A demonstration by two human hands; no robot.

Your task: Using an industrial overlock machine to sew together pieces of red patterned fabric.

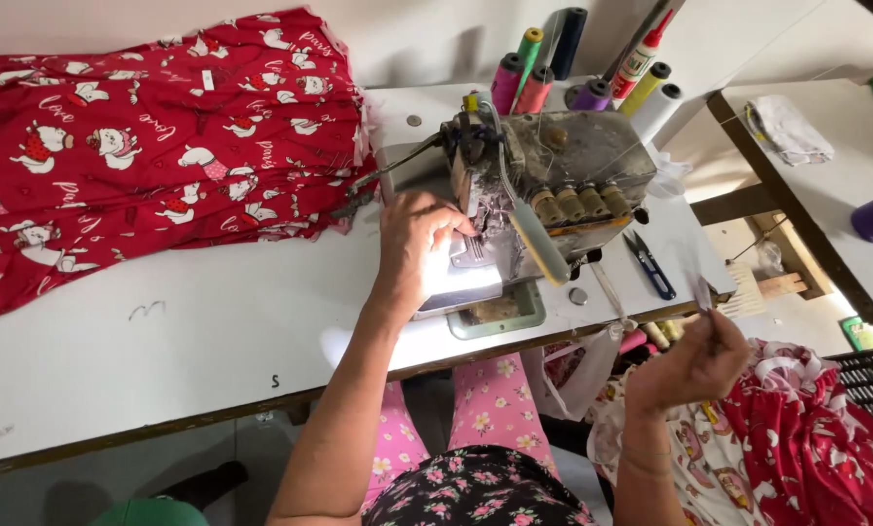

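Now, left hand (412,244): fingers curled, tips resting at the needle area of the sewing machine (543,185).
Right hand (694,365): raised off the table's (164,341) edge, fingertips pinched on a thin thread (701,290).
Red cloth (154,136): stacked left of the machine.
Snips (649,265): lying right of the machine.

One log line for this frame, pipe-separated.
left hand: at overlock machine needle area | right hand: raised off table edge, pinching something small, unclear | snips: on table | red printed fabric: stacked left

Grimy grey overlock sewing machine (553,185) stands upright on white table (164,331).
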